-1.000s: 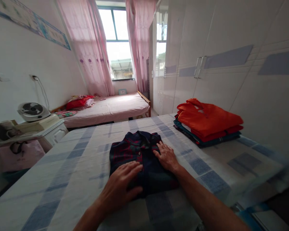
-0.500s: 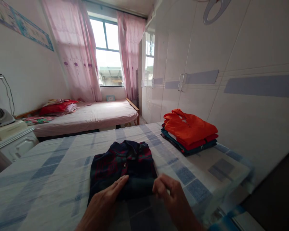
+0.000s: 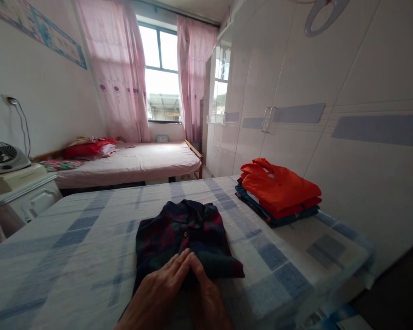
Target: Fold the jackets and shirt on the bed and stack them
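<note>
A dark plaid shirt (image 3: 183, 233), navy with deep red and green, lies folded on the bed in front of me, its collar pointing away and a button at the placket. My left hand (image 3: 161, 285) rests flat on its near part with fingers stretched out. Against it, fingertips touching at the shirt's middle, is my right hand (image 3: 206, 291), seen edge-on with its fingers straight; some of them are hidden. A corner of the shirt with a red edge juts out to the right of my right hand.
A stack of folded clothes, an orange shirt (image 3: 278, 188) on top, sits at the right on the blue-and-white bedsheet (image 3: 89, 256). White wardrobe doors (image 3: 296, 146) rise behind it. A second bed (image 3: 151, 160) stands by the window. To the left, a fan (image 3: 3, 156) tops a cabinet.
My right hand has moved left from the shirt's right side to meet my left hand, its curled fingers now straight. The shirt's right corner now shows. The view has shifted slightly.
</note>
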Action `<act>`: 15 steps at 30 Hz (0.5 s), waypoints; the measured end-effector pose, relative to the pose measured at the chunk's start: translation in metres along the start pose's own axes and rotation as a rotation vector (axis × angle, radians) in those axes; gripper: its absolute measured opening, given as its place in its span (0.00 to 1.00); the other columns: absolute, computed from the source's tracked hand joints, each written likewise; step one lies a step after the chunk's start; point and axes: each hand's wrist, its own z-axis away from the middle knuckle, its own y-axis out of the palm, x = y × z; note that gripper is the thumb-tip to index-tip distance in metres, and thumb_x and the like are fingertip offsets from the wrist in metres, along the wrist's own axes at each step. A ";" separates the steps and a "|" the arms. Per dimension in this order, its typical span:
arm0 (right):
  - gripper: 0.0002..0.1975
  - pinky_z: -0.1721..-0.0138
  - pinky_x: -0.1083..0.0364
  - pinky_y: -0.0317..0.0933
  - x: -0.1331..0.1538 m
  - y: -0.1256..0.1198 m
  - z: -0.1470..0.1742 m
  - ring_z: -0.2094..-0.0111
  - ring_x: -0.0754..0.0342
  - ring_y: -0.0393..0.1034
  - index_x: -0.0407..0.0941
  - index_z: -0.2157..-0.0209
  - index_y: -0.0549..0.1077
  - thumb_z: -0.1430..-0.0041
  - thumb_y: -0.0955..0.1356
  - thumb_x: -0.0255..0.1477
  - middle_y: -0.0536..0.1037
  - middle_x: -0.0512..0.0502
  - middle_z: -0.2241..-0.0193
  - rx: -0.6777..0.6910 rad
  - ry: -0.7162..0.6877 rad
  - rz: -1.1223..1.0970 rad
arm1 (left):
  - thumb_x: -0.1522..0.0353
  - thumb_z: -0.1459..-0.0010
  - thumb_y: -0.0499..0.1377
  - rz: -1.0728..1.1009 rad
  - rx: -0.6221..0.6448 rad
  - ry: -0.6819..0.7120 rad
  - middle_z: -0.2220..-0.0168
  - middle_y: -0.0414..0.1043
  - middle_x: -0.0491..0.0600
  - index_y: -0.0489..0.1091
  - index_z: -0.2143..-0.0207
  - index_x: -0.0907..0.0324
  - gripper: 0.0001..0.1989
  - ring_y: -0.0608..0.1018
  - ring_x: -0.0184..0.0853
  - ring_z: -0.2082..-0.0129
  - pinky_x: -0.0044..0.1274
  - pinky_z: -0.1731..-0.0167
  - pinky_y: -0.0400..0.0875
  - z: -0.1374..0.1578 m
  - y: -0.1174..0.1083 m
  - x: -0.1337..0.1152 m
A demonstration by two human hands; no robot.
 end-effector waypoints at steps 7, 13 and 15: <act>0.11 0.51 0.50 0.65 0.021 0.006 0.002 0.54 0.47 0.70 0.45 0.68 0.75 0.56 0.70 0.34 0.79 0.48 0.67 -0.147 0.029 0.038 | 0.69 0.44 0.55 0.104 -0.066 0.087 0.42 0.63 0.47 0.63 0.44 0.50 0.23 0.68 0.38 0.44 0.26 0.49 0.68 0.011 -0.030 0.004; 0.16 0.59 0.53 0.67 0.084 0.025 -0.013 0.64 0.51 0.73 0.42 0.62 0.73 0.56 0.69 0.25 0.78 0.48 0.68 -0.028 -0.068 0.112 | 0.56 0.40 0.47 0.418 -0.406 -0.421 0.52 0.73 0.50 0.73 0.58 0.56 0.20 0.76 0.39 0.53 0.28 0.54 0.72 0.005 -0.043 0.078; 0.15 0.61 0.54 0.67 0.104 0.033 -0.036 0.68 0.54 0.73 0.41 0.63 0.72 0.58 0.68 0.21 0.78 0.49 0.70 -0.001 -0.087 0.097 | 0.53 0.42 0.47 0.475 -0.426 -0.545 0.55 0.74 0.51 0.74 0.60 0.58 0.23 0.79 0.39 0.59 0.28 0.62 0.76 0.008 -0.025 0.108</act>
